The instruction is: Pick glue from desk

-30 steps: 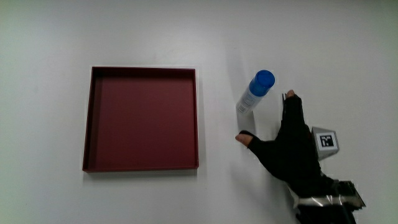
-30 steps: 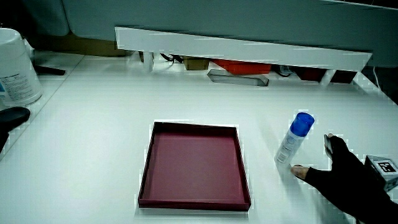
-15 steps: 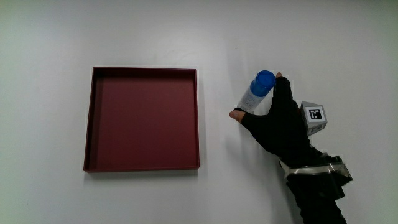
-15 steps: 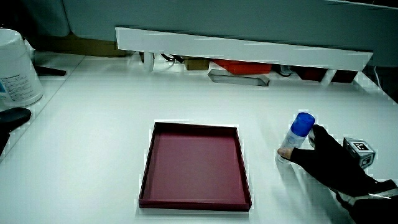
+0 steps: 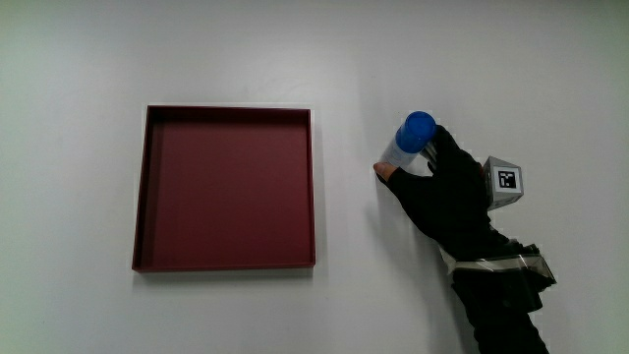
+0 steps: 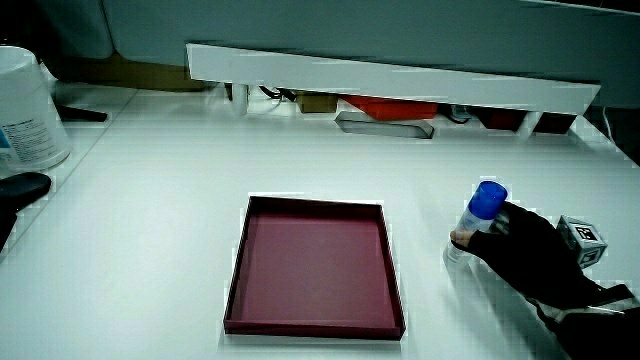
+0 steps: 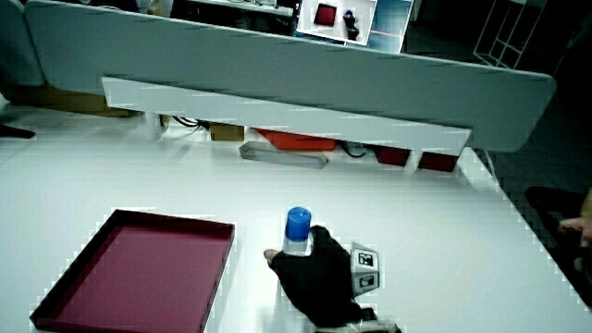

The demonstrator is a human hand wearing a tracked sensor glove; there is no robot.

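Observation:
The glue stick (image 5: pixel 407 143) is a white tube with a blue cap, standing upright on the white table beside the red tray. It also shows in both side views, glue stick (image 6: pixel 479 213) and glue stick (image 7: pixel 296 232). The gloved hand (image 5: pixel 440 187) is wrapped around the tube's body, thumb on the tray side and fingers curled around its other side just under the cap. In both side views the hand (image 6: pixel 525 252), hand (image 7: pixel 314 266) covers the tube's lower part. The tube's base still rests on the table.
A shallow square red tray (image 5: pixel 143 187) lies beside the glue; tray (image 6: pixel 237 270), tray (image 7: pixel 65 287) shows in both side views. A large white jar (image 6: pixel 25 105) stands at the table's edge. A low white partition (image 6: pixel 390 78) runs along the table.
The hand has moved forward to the glue stick and its fingers have closed around the tube. The tube stays where it stood.

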